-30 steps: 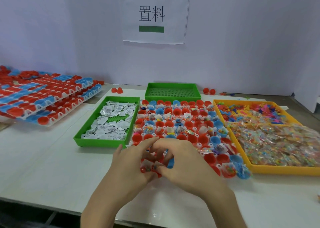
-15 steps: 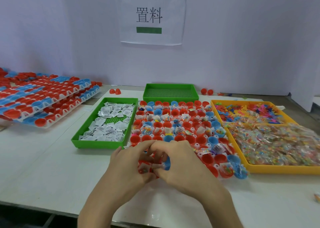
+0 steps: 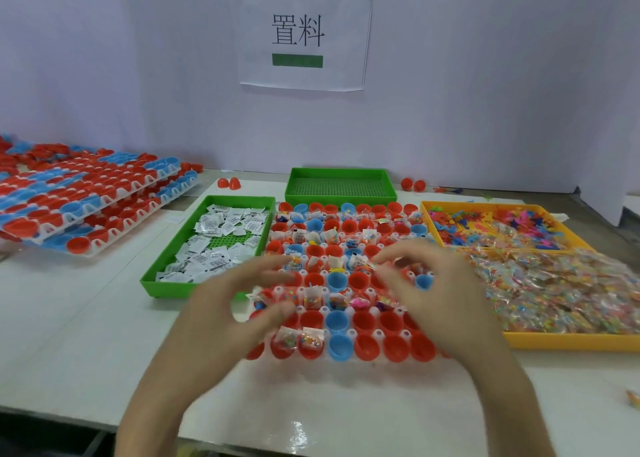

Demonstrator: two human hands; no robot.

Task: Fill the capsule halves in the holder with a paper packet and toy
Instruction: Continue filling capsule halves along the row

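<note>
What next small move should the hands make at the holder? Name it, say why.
Probably send the left hand to the green tray of paper packets for one, and drop it into the blue capsule half in the holder's nearest row. That half and the red ones beside it look empty, while two near-row halves on the left already hold packets. Both hands look open and empty, though blurred.

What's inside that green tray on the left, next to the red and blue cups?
The green tray holds a loose pile of small white paper packets, with bare perforated floor showing mid-tray. Its near right corner is hidden behind the left hand.
</note>
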